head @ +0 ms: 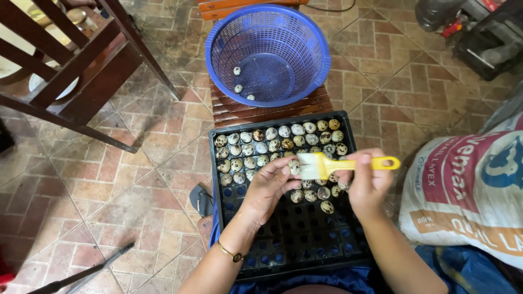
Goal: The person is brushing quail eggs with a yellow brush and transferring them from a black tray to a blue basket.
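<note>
A black egg tray (294, 239) rests on my lap, its far rows filled with several speckled quail eggs (272, 142). Between the fingertips of my left hand (267, 188) is one speckled egg (295, 166), held over the tray's middle. My right hand (368, 185) grips a yellow-handled brush (348, 164), whose pale bristles touch that egg. A blue plastic basket (313, 43) stands beyond the tray on a low wooden stool (239, 111), with three eggs in its bottom.
A dark wooden chair (81, 65) stands at the upper left on the brick-tiled floor (136, 179). A large printed feed sack (468, 190) lies at my right. A sandal (201, 200) sits left of the tray, a dark rod (81, 272) at lower left.
</note>
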